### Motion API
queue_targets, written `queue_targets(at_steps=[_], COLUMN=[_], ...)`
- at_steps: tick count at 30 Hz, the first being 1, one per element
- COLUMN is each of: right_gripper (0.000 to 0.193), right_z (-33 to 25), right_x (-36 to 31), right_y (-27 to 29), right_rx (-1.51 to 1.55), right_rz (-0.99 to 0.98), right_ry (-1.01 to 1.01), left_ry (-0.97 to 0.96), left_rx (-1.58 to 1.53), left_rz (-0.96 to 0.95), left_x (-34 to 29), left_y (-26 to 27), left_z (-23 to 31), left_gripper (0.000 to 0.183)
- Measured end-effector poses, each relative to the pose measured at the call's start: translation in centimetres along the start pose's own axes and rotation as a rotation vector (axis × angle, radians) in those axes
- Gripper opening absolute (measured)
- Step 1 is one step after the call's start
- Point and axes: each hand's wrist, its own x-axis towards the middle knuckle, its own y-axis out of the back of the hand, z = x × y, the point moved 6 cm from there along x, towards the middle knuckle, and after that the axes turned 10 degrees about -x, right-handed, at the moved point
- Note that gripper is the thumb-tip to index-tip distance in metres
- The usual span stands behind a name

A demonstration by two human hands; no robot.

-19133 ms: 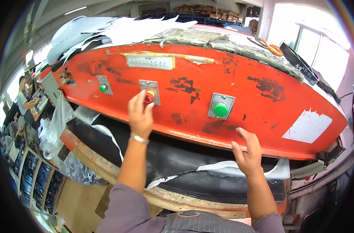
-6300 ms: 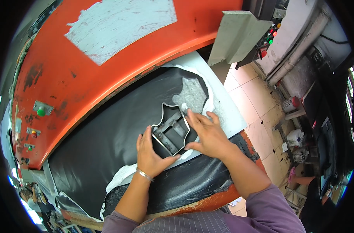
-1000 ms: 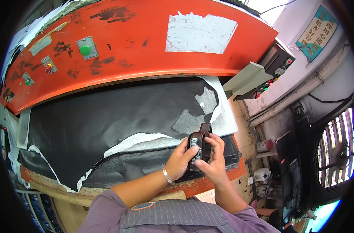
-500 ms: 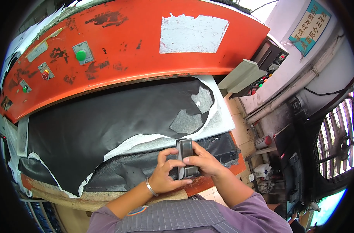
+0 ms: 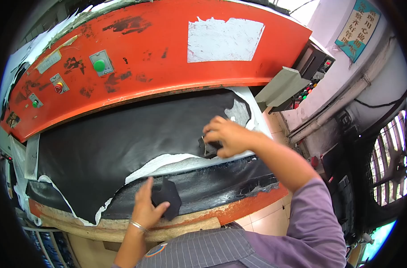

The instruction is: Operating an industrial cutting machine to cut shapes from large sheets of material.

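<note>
Cutting die [image 5: 208, 146]: in my right hand [image 5: 225, 135], above the right end of the black sheet [image 5: 132, 134], near the sheet's front edge; a dark, compact block with a thin pale rim, mostly hidden. I cannot tell whether it touches the sheet.
Right fingers: curled down around the die, gripping it from above, slightly blurred.
Cut piece [image 5: 171, 198]: flat, matte, charcoal, with straight sides and angled corners, on the glossy black front strip [image 5: 217, 185], by its near edge.
Left hand [image 5: 147, 205]: fingers spread and thumb apart, the thumb against or just over the piece; a silver bracelet [image 5: 138, 226] circles my wrist.
Just changed: half a second ago both my hands hold the die over the front strip; now they are parted, the right reaching back with the die, the left beside the piece.
Meaning: as I judge it, die and piece are now separate jobs, one per hand.
Black sheet: smooth, leather-like, softly shining, with a ragged white border along the front.
Opening [image 5: 239, 113]: a jagged gap near the sheet's right end, baring speckled grey.
White board [image 5: 262, 126]: beneath the sheet, its right edge bare.
Orange panel [image 5: 167, 73]: scuffed painted metal behind the board.
</note>
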Motion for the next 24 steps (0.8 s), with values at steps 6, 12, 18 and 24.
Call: queue_targets(at_steps=[6, 12, 18, 24], right_gripper=[0.037, 0.039, 0.078, 0.098], right_z=[4.7, 5.5, 8.8, 9.7], right_x=[5.7, 5.7, -3.3, -4.8], right_y=[-2.6, -4.5, -5.4, -8.3], right_rx=[-0.293, -0.383, 0.007, 0.113], right_rz=[-0.295, -0.173, 0.330, 0.380], right_ry=[0.139, 0.117, -0.627, -0.874], left_ry=[-0.107, -0.100, -0.207, -0.242], left_rx=[-0.168, -0.146, 0.118, 0.143], left_rz=[0.054, -0.030, 0.111, 0.036], left_x=[5.3, 14.2, 18.8, 22.1], left_y=[1.6, -5.6, -10.2, -11.1], left_z=[3.6, 2.6, 4.9, 4.7], left_gripper=[0.073, 0.075, 0.095, 0.088])
